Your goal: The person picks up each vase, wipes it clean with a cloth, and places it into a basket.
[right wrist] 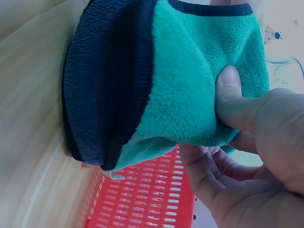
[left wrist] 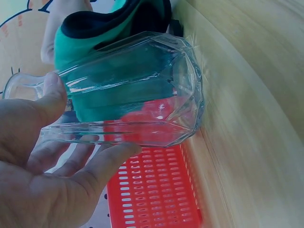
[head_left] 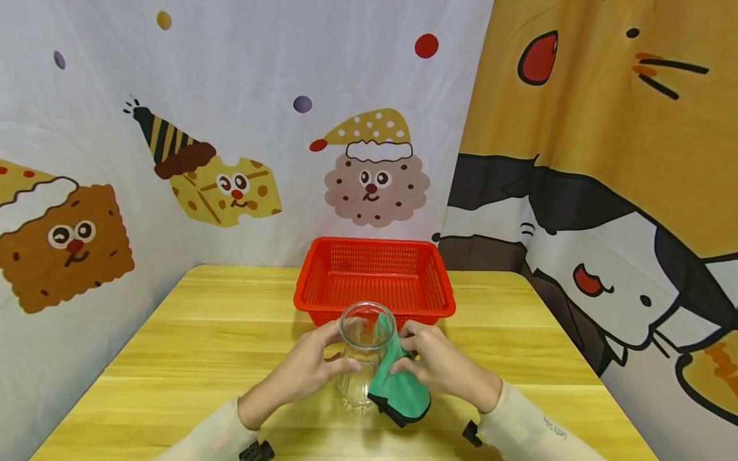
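Note:
A clear glass jar point(head_left: 353, 384) with a thick round rim stands in front of me, mouth upward. My left hand point(head_left: 305, 365) holds it from the left, thumb on the near side and fingers on the far side. In the left wrist view the jar's faceted base point(left wrist: 192, 107) shows close to the table. My right hand point(head_left: 438, 362) pinches a green cloth point(head_left: 408, 392) with dark edging between thumb and fingers. The cloth lies along the jar's right side, its upper tip by the rim. In the right wrist view, the cloth point(right wrist: 185, 71) hangs in folds.
A red plastic basket point(head_left: 375, 314) with slotted walls sits just behind the jar. Wooden tabletop point(head_left: 242, 320) extends around both arms. Printed curtains point(head_left: 242, 77) hang behind and beside the table.

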